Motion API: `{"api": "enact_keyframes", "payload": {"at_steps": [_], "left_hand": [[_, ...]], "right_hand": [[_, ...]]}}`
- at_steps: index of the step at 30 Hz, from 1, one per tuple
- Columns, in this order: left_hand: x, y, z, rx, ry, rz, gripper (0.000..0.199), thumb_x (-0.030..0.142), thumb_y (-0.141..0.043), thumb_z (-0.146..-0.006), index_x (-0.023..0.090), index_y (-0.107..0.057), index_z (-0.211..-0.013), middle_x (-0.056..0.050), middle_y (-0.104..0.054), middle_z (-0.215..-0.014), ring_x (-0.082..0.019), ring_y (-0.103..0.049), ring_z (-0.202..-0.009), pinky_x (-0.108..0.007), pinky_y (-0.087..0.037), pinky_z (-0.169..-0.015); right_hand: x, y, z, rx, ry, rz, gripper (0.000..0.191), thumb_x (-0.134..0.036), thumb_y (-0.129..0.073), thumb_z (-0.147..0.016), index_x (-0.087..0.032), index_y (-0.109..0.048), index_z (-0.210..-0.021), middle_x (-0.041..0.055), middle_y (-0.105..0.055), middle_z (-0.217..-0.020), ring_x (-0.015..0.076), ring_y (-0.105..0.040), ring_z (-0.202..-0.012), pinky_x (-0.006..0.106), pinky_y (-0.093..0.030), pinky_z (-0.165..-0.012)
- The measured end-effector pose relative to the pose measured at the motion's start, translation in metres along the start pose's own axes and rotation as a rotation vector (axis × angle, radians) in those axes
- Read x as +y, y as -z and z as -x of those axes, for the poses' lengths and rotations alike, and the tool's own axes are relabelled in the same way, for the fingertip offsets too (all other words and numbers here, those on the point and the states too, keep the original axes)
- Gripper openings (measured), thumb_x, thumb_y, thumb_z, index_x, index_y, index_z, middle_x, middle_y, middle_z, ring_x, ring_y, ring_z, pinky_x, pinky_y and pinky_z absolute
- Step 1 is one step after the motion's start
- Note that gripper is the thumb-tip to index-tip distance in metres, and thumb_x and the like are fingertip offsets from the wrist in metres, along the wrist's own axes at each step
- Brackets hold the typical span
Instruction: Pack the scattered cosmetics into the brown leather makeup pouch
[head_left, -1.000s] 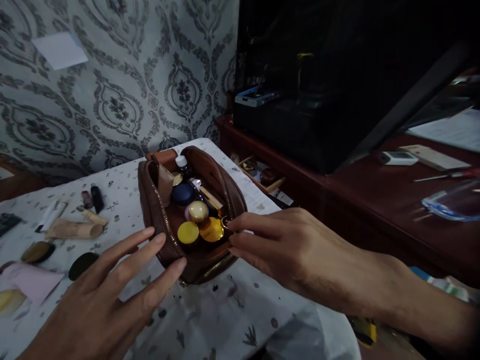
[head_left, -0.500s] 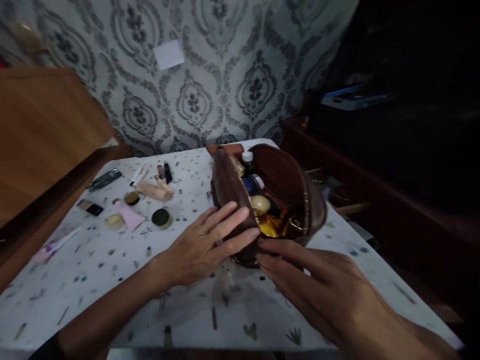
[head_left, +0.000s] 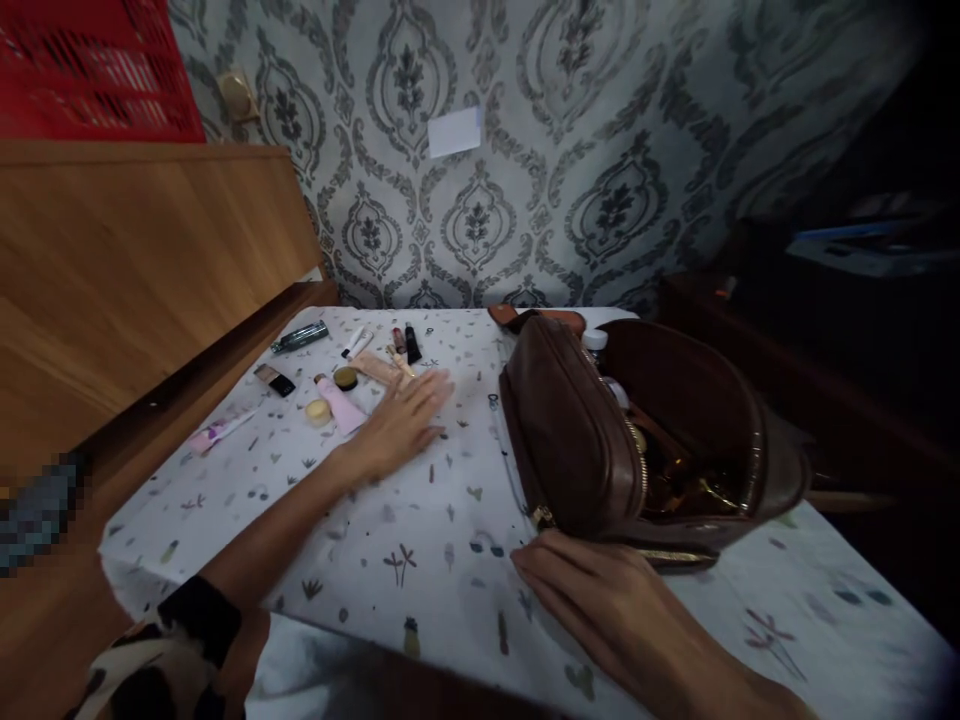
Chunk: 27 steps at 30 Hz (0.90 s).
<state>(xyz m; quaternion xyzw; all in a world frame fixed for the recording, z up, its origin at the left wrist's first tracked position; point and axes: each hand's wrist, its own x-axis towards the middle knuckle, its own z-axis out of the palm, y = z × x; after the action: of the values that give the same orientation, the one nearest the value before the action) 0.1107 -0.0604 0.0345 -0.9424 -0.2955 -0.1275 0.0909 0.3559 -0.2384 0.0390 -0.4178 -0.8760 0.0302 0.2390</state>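
Observation:
A brown bag [head_left: 577,430] lies unzipped on the right of the table, with a white-capped bottle [head_left: 595,342] and shiny gold items inside. My right hand [head_left: 600,590] is at its near lower edge by the zipper pull, fingers pressed together; whether they grip anything is hidden. Over the table's middle, my left hand [head_left: 401,425] is spread, slightly blurred, beside the cosmetics. Near it lie a pink tube [head_left: 341,407], a beige tube [head_left: 373,367], a black tube [head_left: 412,345] and a small pale-yellow round pot [head_left: 318,412]. The dark green round jar is not visible.
The patterned white tablecloth [head_left: 375,590] covers the table. A dark green packet [head_left: 300,337], a foundation bottle [head_left: 274,380] and a pink-white item [head_left: 217,432] lie left. A wooden panel [head_left: 150,240] and red basket [head_left: 97,70] stand beyond; dark furniture is at right.
The view has shifted left and the bag appears larger. My left hand has left the bag's opening and moved left toward the cosmetics. My right hand has moved to the bag's near lower edge.

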Motion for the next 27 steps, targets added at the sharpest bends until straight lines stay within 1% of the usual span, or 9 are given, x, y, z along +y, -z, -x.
{"api": "enact_keyframes", "payload": {"at_steps": [3,6,10,12,16,19,23,25,27], "left_hand": [[-0.04,-0.011,0.014,-0.038,0.278,0.078,0.057,0.04,-0.034,-0.107,0.011,-0.03,-0.156,-0.02,-0.027,-0.165,-0.029,-0.022,-0.156,-0.059,-0.024,-0.122],[-0.065,-0.023,0.029,-0.052,0.479,0.108,0.055,0.042,-0.031,-0.107,0.016,-0.034,-0.156,-0.016,-0.03,-0.165,-0.028,-0.022,-0.156,-0.059,-0.024,-0.122],[-0.082,-0.034,0.044,-0.032,0.565,0.043,0.051,0.042,-0.034,-0.105,0.018,-0.047,-0.148,-0.015,-0.036,-0.163,-0.032,-0.023,-0.155,-0.067,-0.017,-0.121],[-0.089,-0.034,0.049,0.016,0.577,0.045,0.049,0.041,-0.038,-0.104,0.017,-0.049,-0.146,-0.016,-0.037,-0.162,-0.032,-0.024,-0.155,-0.065,-0.018,-0.122],[-0.104,-0.028,0.056,0.244,0.568,0.224,0.046,0.039,-0.04,-0.103,0.015,-0.057,-0.138,-0.016,-0.045,-0.157,-0.027,-0.034,-0.151,-0.049,-0.028,-0.124],[-0.111,-0.023,0.056,0.435,0.57,0.443,0.044,0.045,-0.041,-0.102,0.017,-0.065,-0.127,-0.013,-0.06,-0.144,-0.026,-0.051,-0.138,-0.045,-0.037,-0.119],[-0.121,-0.013,0.054,0.722,0.631,0.834,0.051,0.06,-0.043,-0.097,0.016,-0.068,-0.106,-0.012,-0.073,-0.113,-0.024,-0.069,-0.108,-0.038,-0.057,-0.092],[-0.13,-0.009,0.057,0.907,0.706,0.944,0.053,0.065,-0.046,-0.093,0.016,-0.067,-0.099,-0.012,-0.074,-0.103,-0.022,-0.071,-0.096,-0.032,-0.059,-0.078],[-0.141,-0.007,0.062,1.05,0.811,0.955,0.053,0.066,-0.049,-0.091,0.016,-0.065,-0.097,-0.011,-0.074,-0.097,-0.02,-0.071,-0.09,-0.028,-0.057,-0.072]], "right_hand": [[0.0,-0.013,-0.018,-0.101,-0.037,-0.138,0.031,-0.008,-0.042,-0.098,-0.017,-0.069,-0.088,0.0034,-0.068,-0.08,0.0142,-0.068,-0.068,0.025,-0.05,-0.064],[0.0,-0.03,-0.044,-0.15,-0.112,-0.289,0.026,-0.014,-0.048,-0.098,-0.017,-0.07,-0.085,0.0042,-0.068,-0.08,0.0139,-0.066,-0.069,0.024,-0.048,-0.064],[-0.004,-0.059,-0.084,-0.101,-0.207,-0.43,0.02,-0.013,-0.052,-0.093,-0.017,-0.072,-0.091,0.0054,-0.069,-0.086,0.0145,-0.064,-0.071,0.025,-0.046,-0.064],[-0.006,-0.076,-0.103,-0.049,-0.238,-0.483,0.02,-0.013,-0.054,-0.09,-0.017,-0.072,-0.099,0.0061,-0.069,-0.091,0.0147,-0.063,-0.072,0.026,-0.047,-0.065],[-0.004,-0.107,-0.121,0.073,-0.31,-0.587,0.024,-0.015,-0.054,-0.088,-0.017,-0.07,-0.107,0.0066,-0.067,-0.097,0.0144,-0.062,-0.073,0.028,-0.049,-0.067],[0.003,-0.12,-0.121,0.159,-0.348,-0.653,0.023,-0.02,-0.053,-0.088,-0.018,-0.069,-0.105,0.0064,-0.066,-0.095,0.015,-0.062,-0.073,0.029,-0.05,-0.067],[0.01,-0.124,-0.115,0.196,-0.44,-0.768,0.023,-0.029,-0.057,-0.085,-0.019,-0.068,-0.102,0.0046,-0.066,-0.087,0.0161,-0.061,-0.072,0.029,-0.049,-0.064],[0.011,-0.123,-0.114,0.185,-0.506,-0.864,0.025,-0.033,-0.058,-0.083,-0.019,-0.068,-0.101,0.0035,-0.066,-0.083,0.0155,-0.06,-0.067,0.029,-0.049,-0.061],[0.011,-0.122,-0.115,0.186,-0.564,-0.968,0.028,-0.036,-0.059,-0.08,-0.019,-0.067,-0.1,0.003,-0.066,-0.081,0.0149,-0.059,-0.064,0.029,-0.049,-0.06]]}}
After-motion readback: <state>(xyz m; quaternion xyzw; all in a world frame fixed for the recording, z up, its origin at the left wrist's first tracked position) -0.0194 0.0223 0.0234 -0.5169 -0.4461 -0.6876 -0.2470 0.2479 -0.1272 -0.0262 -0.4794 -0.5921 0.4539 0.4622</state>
